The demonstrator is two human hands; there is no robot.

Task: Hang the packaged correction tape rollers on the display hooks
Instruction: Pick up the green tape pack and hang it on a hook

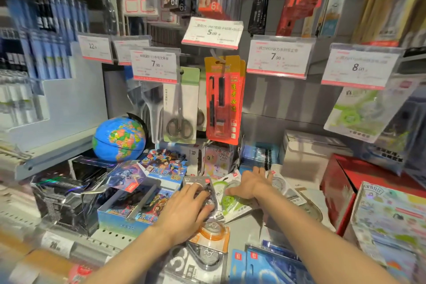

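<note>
From the head view, you are reaching both bare arms over a cluttered store shelf (110,235), a perforated metal ledge piled with glossy packets. Your left hand (184,207) is lying palm-down on a grey-carded correction tape pack (200,182), fingers spread and draped over its clear plastic blister; the grip is pressing flat rather than clenching, so I cannot tell whether it is truly grasping. Your right hand (250,183) is resting just beside it on a green-wheeled correction tape pack (227,200), fingers splayed and loose, nothing pinched between them.

More rollers are lying in the pile: an orange-trimmed pack (213,233) is sitting right below your left wrist, and further clear blisters are fanning out to the right of your right hand. One green roller package (355,114) is hanging at the upper right, below the 8.00 price tag (359,68).

Behind your hands, carded scissors (181,108) and a red-orange pen pack (223,101) are dangling from hooks. A shiny blue globe (118,138) is sitting at the left, and a red carton (341,189) is standing at the right. The edges are blurring heavily.
</note>
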